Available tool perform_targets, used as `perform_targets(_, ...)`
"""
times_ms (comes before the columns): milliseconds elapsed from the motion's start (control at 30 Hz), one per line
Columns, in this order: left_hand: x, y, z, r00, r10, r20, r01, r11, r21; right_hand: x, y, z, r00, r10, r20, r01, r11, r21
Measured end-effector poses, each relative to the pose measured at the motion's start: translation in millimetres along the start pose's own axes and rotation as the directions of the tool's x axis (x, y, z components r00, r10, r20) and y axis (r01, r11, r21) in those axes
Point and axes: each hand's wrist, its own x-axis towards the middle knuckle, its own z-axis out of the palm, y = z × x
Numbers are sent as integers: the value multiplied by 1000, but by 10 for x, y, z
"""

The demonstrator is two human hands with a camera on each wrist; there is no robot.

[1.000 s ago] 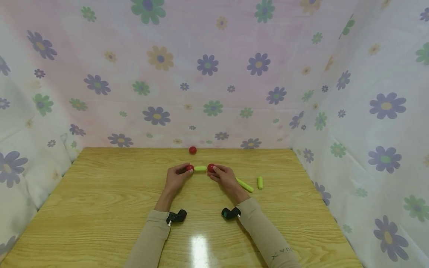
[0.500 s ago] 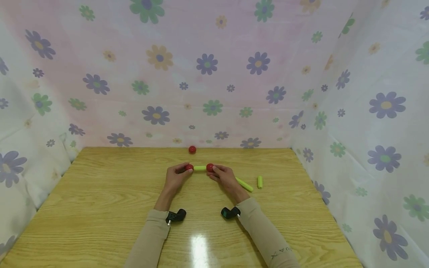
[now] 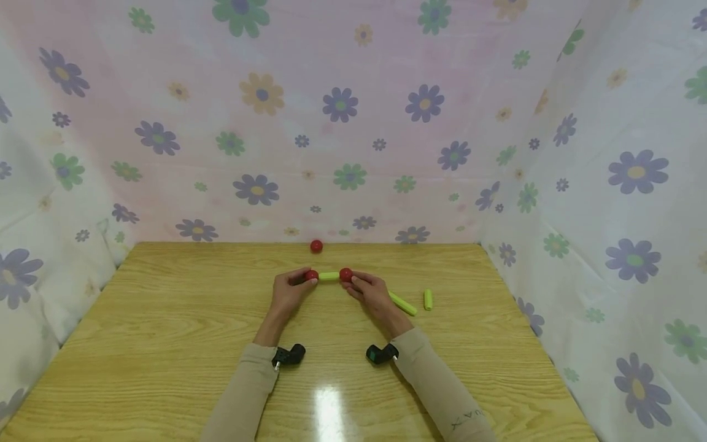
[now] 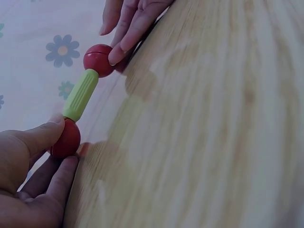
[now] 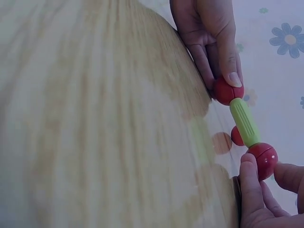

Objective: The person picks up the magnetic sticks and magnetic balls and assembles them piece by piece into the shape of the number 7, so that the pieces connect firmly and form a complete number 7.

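My left hand (image 3: 289,294) pinches a red ball (image 4: 66,138) between thumb and fingers. A short lime-green ridged rod (image 3: 329,276) joins that ball to a second red ball (image 5: 262,159). Both balls meet the rod ends, making a dumbbell shape just above the table. At the second ball is my right hand (image 3: 374,298), its fingertips touching the side. In the left wrist view, the right thumb stands apart from this ball, and the fingers are fairly straight. The left palm is partly hidden.
A third red ball (image 3: 316,246) rests at the back edge of the wooden table (image 3: 182,319). Right of my right hand lie a longer green rod (image 3: 403,304), partly hidden by the wrist, and a short green rod (image 3: 428,299). Flowered cloth (image 3: 342,147) rises behind.
The gap between the rod and the right-hand ball has closed as that ball moved slightly left. My right fingers have eased off it a little. The left hand stays almost still.
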Motion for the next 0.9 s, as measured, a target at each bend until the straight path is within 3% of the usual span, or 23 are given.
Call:
perform_targets(400, 0, 0, -9, 1000, 13, 9, -13, 999, 51, -106, 12, -6, 999, -33, -6, 33, 999, -44)
perform_targets(600, -20, 13, -6, 999, 33, 8, -33, 997, 63, -201, -31, -4, 997, -77, -18, 74, 987, -143)
perform_targets(900, -23, 17, 1, 997, 80, 19, -81, 993, 91, -335, -183, -161, 977, -208, 51, 212, 907, -363)
